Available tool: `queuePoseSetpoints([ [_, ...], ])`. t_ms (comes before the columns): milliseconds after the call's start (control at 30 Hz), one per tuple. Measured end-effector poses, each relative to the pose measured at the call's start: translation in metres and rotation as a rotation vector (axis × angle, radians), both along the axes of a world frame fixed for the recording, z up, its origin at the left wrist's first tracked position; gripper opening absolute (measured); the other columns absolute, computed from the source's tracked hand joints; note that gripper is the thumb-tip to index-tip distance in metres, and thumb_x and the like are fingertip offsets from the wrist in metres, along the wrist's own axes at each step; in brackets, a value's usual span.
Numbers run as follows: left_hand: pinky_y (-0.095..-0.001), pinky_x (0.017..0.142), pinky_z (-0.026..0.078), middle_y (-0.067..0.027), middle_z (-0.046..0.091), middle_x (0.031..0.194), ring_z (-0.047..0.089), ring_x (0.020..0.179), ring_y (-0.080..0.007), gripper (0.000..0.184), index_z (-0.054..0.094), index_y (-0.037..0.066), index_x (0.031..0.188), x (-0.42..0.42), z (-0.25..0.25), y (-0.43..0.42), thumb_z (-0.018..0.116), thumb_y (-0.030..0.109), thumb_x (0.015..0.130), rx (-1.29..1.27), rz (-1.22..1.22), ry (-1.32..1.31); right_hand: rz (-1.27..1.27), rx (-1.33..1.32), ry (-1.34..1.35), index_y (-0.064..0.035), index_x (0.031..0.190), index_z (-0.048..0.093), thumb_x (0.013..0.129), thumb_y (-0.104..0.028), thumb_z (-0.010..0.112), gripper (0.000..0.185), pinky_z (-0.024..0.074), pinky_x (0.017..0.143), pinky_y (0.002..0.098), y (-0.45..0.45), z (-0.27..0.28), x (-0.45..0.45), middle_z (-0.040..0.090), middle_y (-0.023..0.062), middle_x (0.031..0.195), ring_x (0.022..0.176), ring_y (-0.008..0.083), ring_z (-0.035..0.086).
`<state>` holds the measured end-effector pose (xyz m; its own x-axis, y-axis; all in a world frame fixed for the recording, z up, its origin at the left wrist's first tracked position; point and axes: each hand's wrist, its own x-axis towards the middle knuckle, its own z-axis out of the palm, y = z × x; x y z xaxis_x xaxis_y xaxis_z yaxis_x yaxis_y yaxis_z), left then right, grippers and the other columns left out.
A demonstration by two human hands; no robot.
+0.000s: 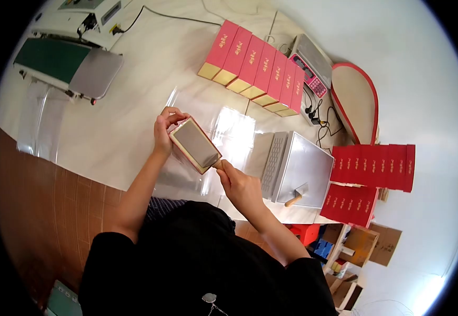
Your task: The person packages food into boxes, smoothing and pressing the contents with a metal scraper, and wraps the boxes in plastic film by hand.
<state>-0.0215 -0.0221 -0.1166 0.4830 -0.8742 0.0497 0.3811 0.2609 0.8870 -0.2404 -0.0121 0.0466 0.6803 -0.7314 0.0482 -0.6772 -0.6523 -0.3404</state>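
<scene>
My left hand [167, 127] is closed around the upper left end of a red box [195, 143], which is tilted over the table. The box's face toward me has a pale gold border around a smooth grey panel. In my right hand [242, 187] is a scraper [214, 160] with a light wooden handle. Its metal blade lies at the lower right corner of the box's face and blends with the grey panel. Under the box, clear plastic film [231, 129] covers part of the table.
Red boxes with gold lettering [258, 68] stand in a row at the back. More red boxes [373, 166] are stacked at right. A second scraper [296, 196] lies on a silver-topped device [303, 168]. A scale [310, 63] and a green-belted machine [55, 58] stand farther off.
</scene>
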Motion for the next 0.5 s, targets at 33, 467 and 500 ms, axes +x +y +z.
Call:
queuePoseSetpoints([
  [33, -0.0308, 0.083, 0.045, -0.0131, 0.071, 0.099, 0.066, 0.092, -0.0195, 0.067, 0.054, 0.008, 0.101, 0.001, 0.001, 0.0, 0.024, 0.068, 0.097, -0.012, -0.013, -0.016, 0.0, 0.053, 0.01, -0.0095, 0.108, 0.063, 0.094, -0.023, 0.063, 0.02, 0.0458, 0.045, 0.0383, 0.0, 0.003, -0.001, 0.065, 0.0111, 0.067, 0.053, 0.0284, 0.062],
  [467, -0.0382, 0.098, 0.044, -0.0142, 0.061, 0.121, 0.059, 0.11, -0.0263, 0.046, 0.054, 0.002, 0.126, -0.018, 0.087, 0.03, 0.071, 0.009, 0.084, 0.374, 0.013, -0.669, -0.982, 0.193, -0.493, 0.0024, 0.097, 0.063, 0.101, -0.03, 0.052, 0.034, 0.0446, 0.057, 0.033, -0.045, -0.056, -0.17, 0.061, 0.011, 0.069, 0.062, 0.017, 0.057],
  [500, -0.0399, 0.1, 0.043, -0.0156, 0.057, 0.124, 0.055, 0.115, -0.0285, 0.056, 0.051, 0.002, 0.13, -0.023, 0.087, 0.029, 0.074, 0.01, 0.08, 0.38, 0.051, -0.805, -1.102, 0.204, -0.518, 0.0029, 0.098, 0.062, 0.101, -0.032, 0.05, 0.037, 0.0458, 0.06, 0.0342, -0.052, -0.069, -0.184, 0.062, 0.0123, 0.071, 0.065, 0.019, 0.059],
])
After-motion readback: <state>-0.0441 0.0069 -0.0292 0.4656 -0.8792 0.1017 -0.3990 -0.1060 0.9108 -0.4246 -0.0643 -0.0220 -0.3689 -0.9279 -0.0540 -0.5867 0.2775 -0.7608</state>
